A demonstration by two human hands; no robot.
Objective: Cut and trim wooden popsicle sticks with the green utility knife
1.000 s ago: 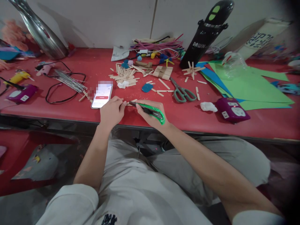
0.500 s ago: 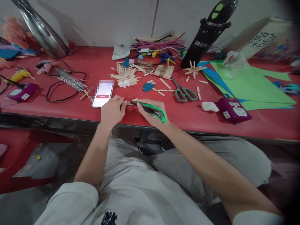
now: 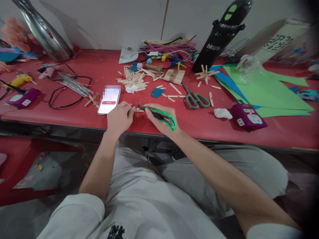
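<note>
My right hand (image 3: 164,116) is closed round a green utility knife (image 3: 161,116), its blade end pointing left toward my other hand. With fingers bent and pressed down near the table's front edge, my left hand (image 3: 121,116) holds one end of a small wooden stick (image 3: 139,110); the other end shows just under the knife's tip. Whether the blade touches the stick I cannot tell. Beside my left hand lies a lit phone (image 3: 108,103). Beyond both hands is a pile of wooden sticks (image 3: 133,78), with a white crumpled wad (image 3: 131,89) at its near side.
Green-handled scissors (image 3: 196,100) and a blue piece (image 3: 158,92) lie behind my right hand. A purple power socket (image 3: 249,117) and green paper sheets (image 3: 279,89) are on the right. A black bottle (image 3: 214,43) stands behind. Metal wires (image 3: 74,84) and a yellow glue gun (image 3: 21,80) lie left.
The knife's tip has shifted very slightly up, away from the stick. My left hand stays in the same place.
</note>
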